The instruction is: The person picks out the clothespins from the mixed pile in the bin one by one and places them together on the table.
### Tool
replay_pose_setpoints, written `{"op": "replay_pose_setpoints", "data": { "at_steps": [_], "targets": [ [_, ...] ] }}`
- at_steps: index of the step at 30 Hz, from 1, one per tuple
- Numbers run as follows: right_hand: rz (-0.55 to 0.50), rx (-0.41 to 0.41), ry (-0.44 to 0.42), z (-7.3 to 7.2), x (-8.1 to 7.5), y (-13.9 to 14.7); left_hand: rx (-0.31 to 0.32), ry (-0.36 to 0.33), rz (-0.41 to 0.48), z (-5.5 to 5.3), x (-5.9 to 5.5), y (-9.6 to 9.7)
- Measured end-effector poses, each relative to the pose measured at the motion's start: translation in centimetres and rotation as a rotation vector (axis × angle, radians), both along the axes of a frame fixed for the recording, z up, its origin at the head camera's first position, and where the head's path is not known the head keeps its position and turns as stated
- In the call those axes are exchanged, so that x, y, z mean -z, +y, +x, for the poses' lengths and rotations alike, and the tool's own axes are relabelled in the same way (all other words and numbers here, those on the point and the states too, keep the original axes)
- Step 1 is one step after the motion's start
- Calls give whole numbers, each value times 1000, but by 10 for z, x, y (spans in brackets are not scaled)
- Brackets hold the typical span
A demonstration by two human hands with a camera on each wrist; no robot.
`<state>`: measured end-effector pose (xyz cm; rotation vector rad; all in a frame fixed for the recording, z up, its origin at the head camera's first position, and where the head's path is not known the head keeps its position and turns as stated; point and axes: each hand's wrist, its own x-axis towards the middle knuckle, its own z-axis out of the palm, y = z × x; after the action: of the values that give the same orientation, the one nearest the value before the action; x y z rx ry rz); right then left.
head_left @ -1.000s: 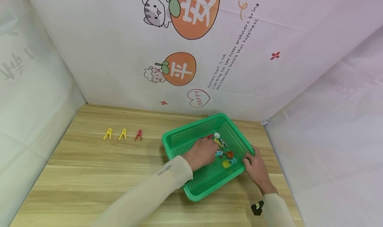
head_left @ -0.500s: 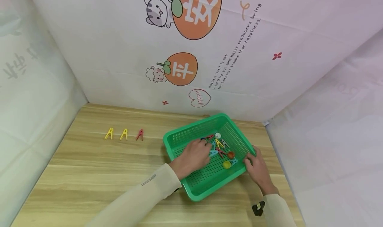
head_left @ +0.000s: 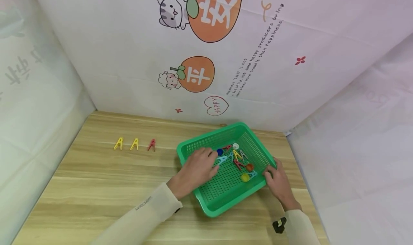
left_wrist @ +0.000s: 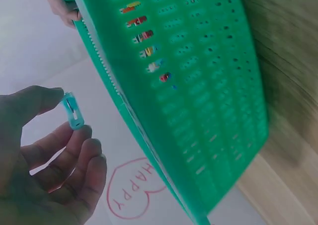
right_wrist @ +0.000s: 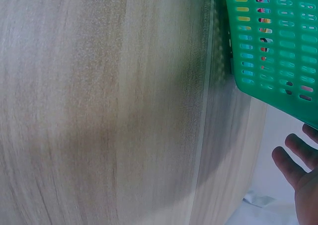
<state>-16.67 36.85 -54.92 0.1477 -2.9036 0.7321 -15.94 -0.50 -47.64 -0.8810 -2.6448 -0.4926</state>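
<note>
At the left part of the green basket (head_left: 232,202), left hand (head_left: 195,169) pinches a pale blue clip (left_wrist: 74,116) between thumb and fingertip; other fingers of that hand bent, off the clip. Clip seen over the basket's interior from the head; exact height above the floor of it cannot be told.

Right hand (head_left: 279,184) at the basket's right end, gripping the rim: digits bent over it, the rest along the outer wall. Right wrist view shows only some of those fingers, close to the perforated side.

Basket sits askew on the wooden table (head_left: 96,187). Inside, toward the far and right parts: dark blue cap (head_left: 220,152) just beyond the left fingertips; far red clip (head_left: 227,147) beside white cap (head_left: 236,146); small blue clip (head_left: 231,156), yellow clip (head_left: 237,154) and grey clip (head_left: 243,154) close together; near red clip (head_left: 238,164) below these; orange cap (head_left: 250,167); yellow cap (head_left: 245,177) beside corner blue clip (head_left: 253,174).

Left of the basket, well apart from it, a row on the table: two yellow clips (head_left: 119,143), then one red clip (head_left: 152,144), spaced out. Behind, printed cloth (head_left: 129,69).
</note>
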Motion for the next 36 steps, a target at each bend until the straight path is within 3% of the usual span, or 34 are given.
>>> {"op": "replay_pose_setpoints", "data": {
  "at_steps": [20, 31, 36],
  "targets": [
    [22, 2, -2, -3, 1, 2, -105, -68, 250, 16, 11, -65],
    [27, 5, -1, -2, 1, 2, -125, -77, 374, 19, 27, -104],
    [24, 0, 3, -2, 1, 2, -169, -65, 458, 23, 36, -123]
  ]
}}
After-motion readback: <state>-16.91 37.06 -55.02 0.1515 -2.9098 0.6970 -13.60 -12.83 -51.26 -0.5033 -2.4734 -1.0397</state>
